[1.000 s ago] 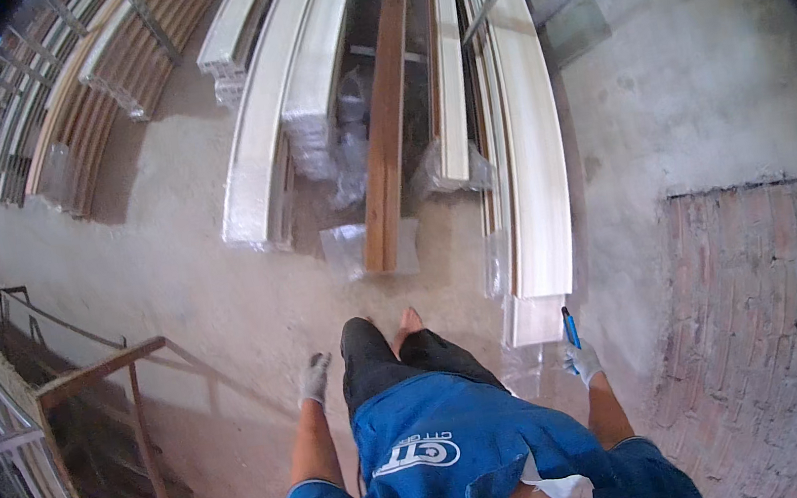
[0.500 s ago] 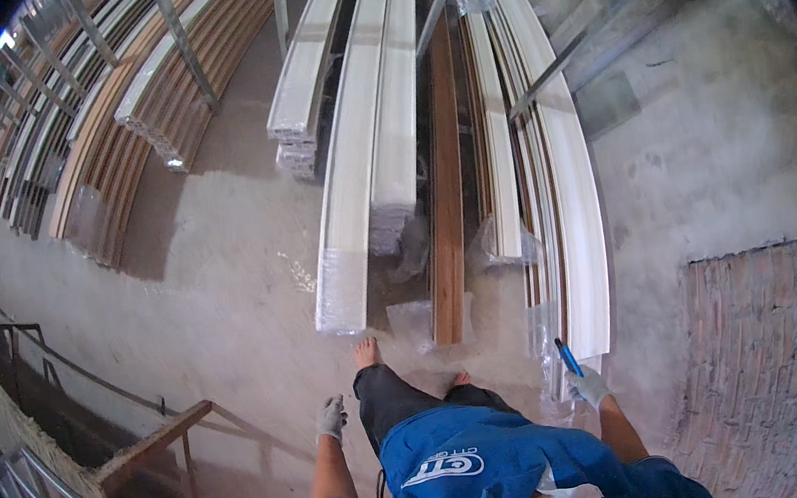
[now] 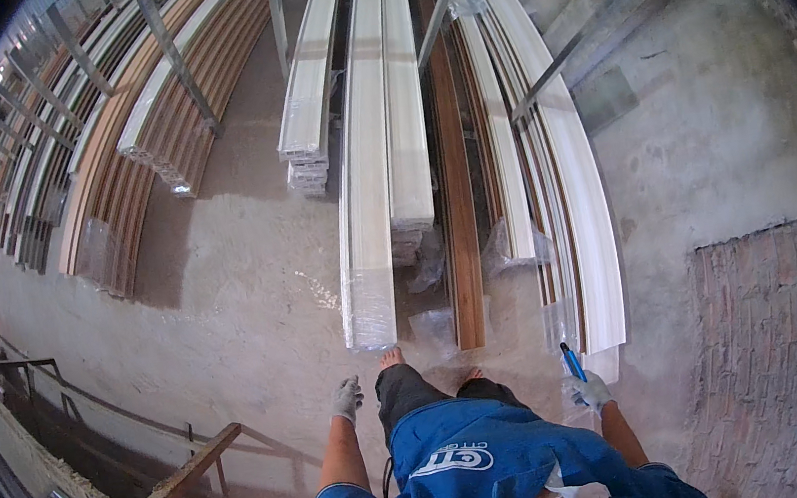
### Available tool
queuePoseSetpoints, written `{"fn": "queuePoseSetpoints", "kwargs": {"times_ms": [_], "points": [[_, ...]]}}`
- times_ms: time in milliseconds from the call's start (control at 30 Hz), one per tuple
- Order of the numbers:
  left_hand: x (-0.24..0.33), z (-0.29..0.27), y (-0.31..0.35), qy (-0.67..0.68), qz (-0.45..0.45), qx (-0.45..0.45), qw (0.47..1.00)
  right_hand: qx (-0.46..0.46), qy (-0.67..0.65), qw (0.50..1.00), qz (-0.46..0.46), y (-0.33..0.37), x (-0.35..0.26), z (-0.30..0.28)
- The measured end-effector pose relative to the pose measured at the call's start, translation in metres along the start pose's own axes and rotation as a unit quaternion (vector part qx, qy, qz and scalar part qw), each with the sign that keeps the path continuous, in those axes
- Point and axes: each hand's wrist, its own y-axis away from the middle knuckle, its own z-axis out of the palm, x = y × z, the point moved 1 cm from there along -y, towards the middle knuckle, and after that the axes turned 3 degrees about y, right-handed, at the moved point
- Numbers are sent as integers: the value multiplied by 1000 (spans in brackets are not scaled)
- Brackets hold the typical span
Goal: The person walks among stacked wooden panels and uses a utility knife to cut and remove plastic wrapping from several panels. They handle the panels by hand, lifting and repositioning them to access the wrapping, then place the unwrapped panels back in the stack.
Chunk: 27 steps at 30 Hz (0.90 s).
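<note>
My right hand [image 3: 590, 392], in a pale work glove, is closed around a slim blue and black utility knife [image 3: 570, 360] that points forward. It is beside the near end of a long white panel [image 3: 603, 308] in clear plastic. My left hand [image 3: 346, 399], also gloved, hangs at my left side with its fingers curled in and nothing visible in them. Ahead of my feet lies a white plank [image 3: 366, 253] with a plastic-wrapped near end. To its right is a brown plank [image 3: 464, 271].
More stacked long profiles [image 3: 103, 231] lie at the far left between upright metal posts [image 3: 173, 58]. A rusty metal frame [image 3: 192, 473] stands at the lower left. Rough brickwork [image 3: 778, 342] shows at the right. Slanting metal bars [image 3: 574, 53] cross above the panels at the back right.
The planks have shifted slightly right in the picture as my view turned. My left hand has risen a little and moved right. The knife is still in my right hand.
</note>
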Motion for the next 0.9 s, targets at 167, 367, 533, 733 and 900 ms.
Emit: {"fn": "queuePoseSetpoints", "kwargs": {"times_ms": [167,367,533,733,900], "points": [[-3,-13,-8,-3,-19,6,1000,-14,-49,999,16,4,31,14],[11,-10,-14,-7,-4,14,1000,-37,-70,997,15,5,50,15],[26,0,-13,-19,-2,21,1000,-21,-74,997,22,-4,40,18],[38,0,-20,-38,-15,9,999,36,-23,999,-5,-4,11,17],[47,-10,-34,-31,-5,-17,999,14,-116,993,-26,5,8,24]]}}
